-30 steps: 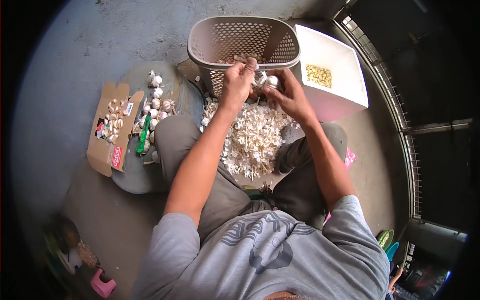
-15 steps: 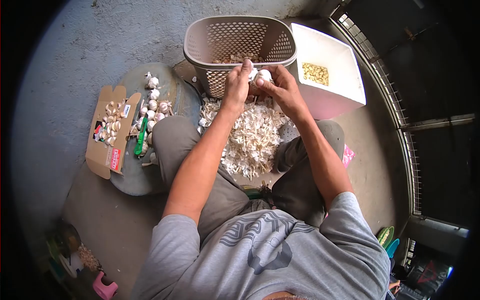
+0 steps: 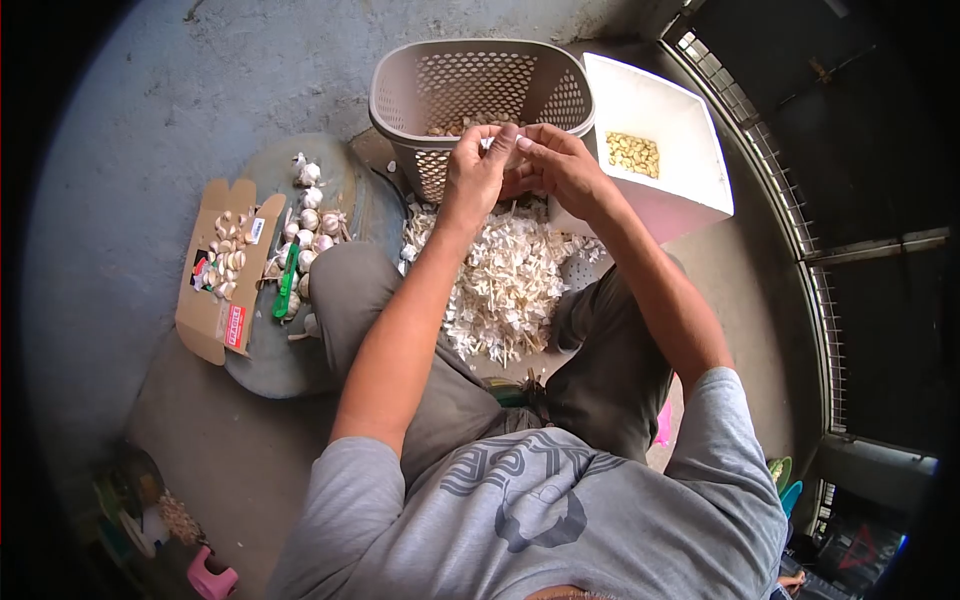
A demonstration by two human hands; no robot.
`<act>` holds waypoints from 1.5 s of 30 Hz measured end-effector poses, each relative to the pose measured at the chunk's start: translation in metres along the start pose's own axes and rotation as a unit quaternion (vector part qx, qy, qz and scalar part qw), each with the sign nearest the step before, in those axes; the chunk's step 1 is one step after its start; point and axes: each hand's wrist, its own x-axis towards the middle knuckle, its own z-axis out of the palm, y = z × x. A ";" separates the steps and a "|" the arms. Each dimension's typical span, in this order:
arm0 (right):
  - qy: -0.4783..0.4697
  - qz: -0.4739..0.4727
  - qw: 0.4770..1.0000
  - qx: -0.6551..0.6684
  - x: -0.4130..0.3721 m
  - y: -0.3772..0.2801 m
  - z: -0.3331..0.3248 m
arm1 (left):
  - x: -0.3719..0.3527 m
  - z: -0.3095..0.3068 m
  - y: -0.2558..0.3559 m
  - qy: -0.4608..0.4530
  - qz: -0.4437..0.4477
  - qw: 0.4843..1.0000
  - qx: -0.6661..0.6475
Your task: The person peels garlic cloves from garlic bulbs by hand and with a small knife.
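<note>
Head view: left hand point(image 3: 474, 175) and right hand point(image 3: 570, 175) just bunched closer, upper middle of the frame, both pinching some white garlic point(image 3: 518, 143). Round bulb's mostly hidden by fingers now, so probably fiddlier fingertip work.

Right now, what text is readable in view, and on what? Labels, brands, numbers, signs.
"FRAGILE": red-and-white sticker on the cardboard box.
White label on the same box: too small to read.
Dark lettering on the grey shirt: stylised, not safely readable.
</note>
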 end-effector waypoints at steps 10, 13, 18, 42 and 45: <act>0.001 0.007 1.000 -0.023 -0.011 -0.007 -0.003 | -0.007 0.009 0.009 0.045 0.151 0.960 0.232; 0.053 -0.023 0.998 -0.039 -0.009 0.000 0.003 | 0.003 0.004 -0.003 0.025 0.098 0.987 0.124; 0.114 -0.052 0.988 -0.093 0.005 0.008 0.008 | 0.002 0.010 -0.017 0.037 0.164 0.968 0.187; 0.042 -0.024 0.999 0.018 -0.003 0.014 0.012 | 0.009 -0.004 -0.009 0.095 0.047 0.985 0.139; 0.017 -0.016 0.999 0.044 -0.003 0.016 0.009 | 0.007 -0.003 -0.003 0.090 0.026 0.981 0.171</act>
